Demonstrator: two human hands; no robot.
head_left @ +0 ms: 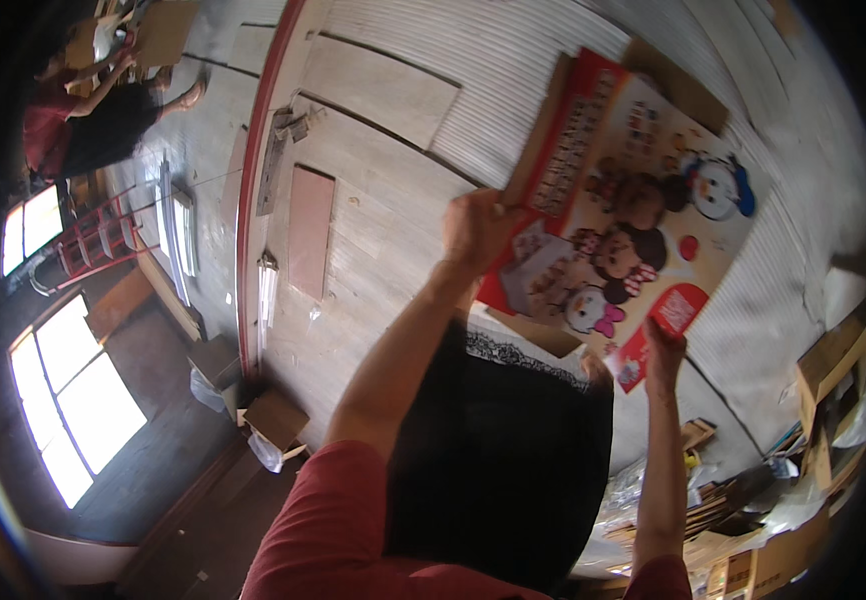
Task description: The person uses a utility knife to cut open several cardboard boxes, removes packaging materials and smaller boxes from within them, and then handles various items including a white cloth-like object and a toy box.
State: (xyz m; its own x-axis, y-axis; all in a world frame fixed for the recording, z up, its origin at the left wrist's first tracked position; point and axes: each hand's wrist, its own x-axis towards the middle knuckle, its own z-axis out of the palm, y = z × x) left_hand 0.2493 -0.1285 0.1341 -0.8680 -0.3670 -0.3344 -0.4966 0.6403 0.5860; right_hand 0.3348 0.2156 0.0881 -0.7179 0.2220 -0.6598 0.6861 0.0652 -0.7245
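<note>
A flat printed cardboard box (pixel 688 240), red along one side with cartoon characters on its cream face, is tilted in front of me. My left hand (pixel 478 232) grips its left edge, fingers closed round the red side. At the lower right corner, my right hand (pixel 665 355) is closed on the box, its thumb over the printed face. Plain brown flaps (pixel 688 90) stick out at the far end. The box hides part of my left fingers and whatever lies directly beneath it.
A red-framed edge (pixel 258 190) runs down the left side. Beyond it are a person (pixel 78 125) in a red top and dark skirt, a red ladder (pixel 98 240) and bright windows (pixel 78 405). Flattened cardboard and plastic (pixel 733 510) pile up at lower right.
</note>
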